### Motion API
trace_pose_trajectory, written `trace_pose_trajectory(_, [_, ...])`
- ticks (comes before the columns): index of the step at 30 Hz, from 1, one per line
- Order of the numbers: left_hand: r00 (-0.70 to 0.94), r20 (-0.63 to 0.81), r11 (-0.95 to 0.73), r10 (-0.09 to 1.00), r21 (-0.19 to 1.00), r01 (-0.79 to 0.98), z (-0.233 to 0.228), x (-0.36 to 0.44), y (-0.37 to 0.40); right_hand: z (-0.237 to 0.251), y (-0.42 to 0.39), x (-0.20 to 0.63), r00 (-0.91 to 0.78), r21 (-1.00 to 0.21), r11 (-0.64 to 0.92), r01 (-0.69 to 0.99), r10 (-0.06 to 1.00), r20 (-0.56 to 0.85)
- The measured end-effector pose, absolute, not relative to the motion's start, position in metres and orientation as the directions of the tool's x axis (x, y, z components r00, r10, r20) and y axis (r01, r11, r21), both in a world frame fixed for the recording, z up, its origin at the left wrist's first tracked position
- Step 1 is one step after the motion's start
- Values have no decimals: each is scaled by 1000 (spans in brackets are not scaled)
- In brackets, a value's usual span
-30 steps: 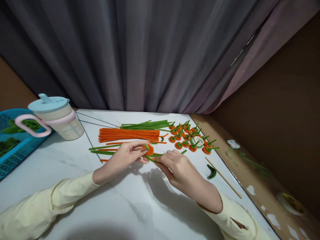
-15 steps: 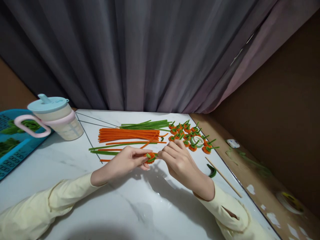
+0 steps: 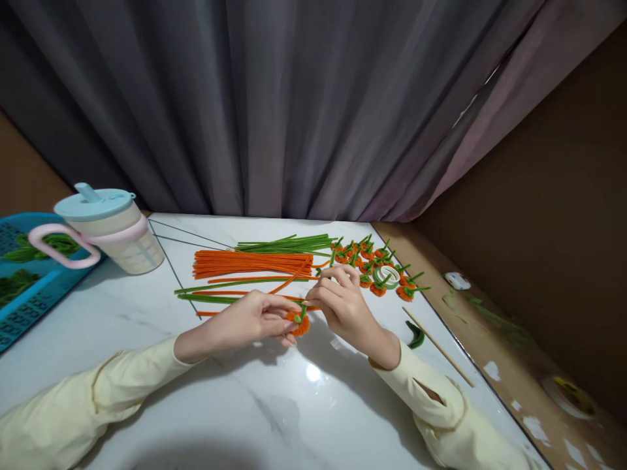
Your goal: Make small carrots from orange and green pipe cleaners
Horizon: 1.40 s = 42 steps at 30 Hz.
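My left hand (image 3: 259,321) is closed, pinching a small orange pipe-cleaner pumpkin (image 3: 300,325) between thumb and fingers. A green pipe-cleaner stem (image 3: 303,311) rises from its top. Close on its right, my right hand (image 3: 343,300) has thumb and fingers pinched on the green pipe cleaner near its upper end; the fingertips partly hide the grip. Behind both hands lie a bundle of orange pipe cleaners (image 3: 249,264) and a bundle of green pipe cleaners (image 3: 284,244). Several finished-looking orange pumpkins with green stems (image 3: 379,288) stand grouped beyond my right hand.
A roll of tape (image 3: 386,275) rests among the pumpkins. Right of my hand lie a wooden stick (image 3: 438,346) and a curled dark green piece (image 3: 415,335). At left stand a lidded cup (image 3: 115,235) and a blue basket (image 3: 46,307). A curtain (image 3: 264,111) hangs behind the table.
The pumpkin has dropped slightly toward me and turned, so its green stem now points up. My right hand has shifted a little left, its fingers still pinched near the stem.
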<state>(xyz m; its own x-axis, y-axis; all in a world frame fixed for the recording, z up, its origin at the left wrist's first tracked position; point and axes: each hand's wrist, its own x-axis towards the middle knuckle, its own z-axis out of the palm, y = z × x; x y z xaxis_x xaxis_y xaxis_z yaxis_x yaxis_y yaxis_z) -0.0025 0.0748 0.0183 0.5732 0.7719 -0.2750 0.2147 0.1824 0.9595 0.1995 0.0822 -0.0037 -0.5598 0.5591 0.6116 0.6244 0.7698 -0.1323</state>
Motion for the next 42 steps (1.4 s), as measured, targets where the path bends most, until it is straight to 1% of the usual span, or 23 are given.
trace_pose_trajectory(2, [569,-285,213,771,958,191,17,-1,75,-7,82,197,-527,-131,770,624,539,656])
trace_pose_trajectory(4, [558,-265,194,786,964,184,16,-1,74,-10,81,195,-470,-144,754,641,535,702])
trace_pose_trajectory(8, [509,-124,-3,852,971,241,12,-1,73,-11,78,191,-224,-224,663,714,519,825])
trace_pose_trajectory(9, [482,-77,-66,873,960,272,11,-1,72,-8,76,191,-167,-260,635,728,531,831])
trace_pose_trajectory(10, [452,-22,-130,892,944,303,10,-1,72,-5,74,191,-132,-310,606,733,573,809])
trace_pose_trajectory(11, [421,42,-198,906,921,335,9,-2,72,0,71,191,-123,-380,573,727,652,748])
trace_pose_trajectory(12, [396,113,-270,911,890,368,8,-2,71,5,68,190,-142,-468,531,706,754,641])
trace_pose_trajectory(13, [378,196,-349,905,849,395,5,-3,71,9,66,190,-182,-571,472,672,852,490])
trace_pose_trajectory(14, [370,292,-438,882,797,416,2,-3,70,14,64,190,-236,-678,389,623,920,311])
trace_pose_trajectory(15, [375,393,-533,840,729,430,-1,-4,70,17,62,189,-296,-772,286,567,946,133])
trace_pose_trajectory(16, [394,480,-619,784,653,436,-4,-4,69,19,61,188,-359,-844,178,505,933,-18])
trace_pose_trajectory(17, [422,548,-692,722,576,435,-8,-5,68,19,61,187,-419,-893,80,442,899,-127])
trace_pose_trajectory(18, [455,595,-748,663,505,430,-11,-5,68,18,62,187,-465,-924,-2,382,864,-194])
trace_pose_trajectory(20, [517,631,-814,578,399,423,-16,-5,66,13,65,186,-518,-949,-104,296,818,-251])
trace_pose_trajectory(23, [583,646,-859,494,258,442,-19,-6,64,6,68,186,-549,-958,-140,250,795,-260])
trace_pose_trajectory(26, [636,654,-875,410,85,477,-21,-6,62,3,68,186,-572,-953,-151,263,771,-280])
trace_pose_trajectory(28, [680,632,-872,371,-14,489,-22,-7,61,5,65,185,-550,-942,-137,305,782,-292])
trace_pose_trajectory(30, [719,600,-865,351,-88,495,-23,-7,60,6,62,184,-517,-918,-48,394,814,-264])
trace_pose_trajectory(32, [734,587,-851,342,-137,507,-24,-7,59,5,59,181,-477,-859,121,498,865,-155])
trace_pose_trajectory(35, [739,587,-839,330,-175,514,-23,-7,59,0,57,178,-405,-705,358,612,908,110])
trace_pose_trajectory(36, [739,589,-839,328,-179,514,-23,-6,60,-2,57,178,-384,-664,401,630,905,183])
trace_pose_trajectory(38, [729,601,-835,328,-176,521,-24,-6,61,-5,57,177,-359,-624,448,640,893,273])
trace_pose_trajectory(42, [712,627,-819,316,-198,538,-24,-5,62,-9,56,177,-349,-609,476,635,879,323])
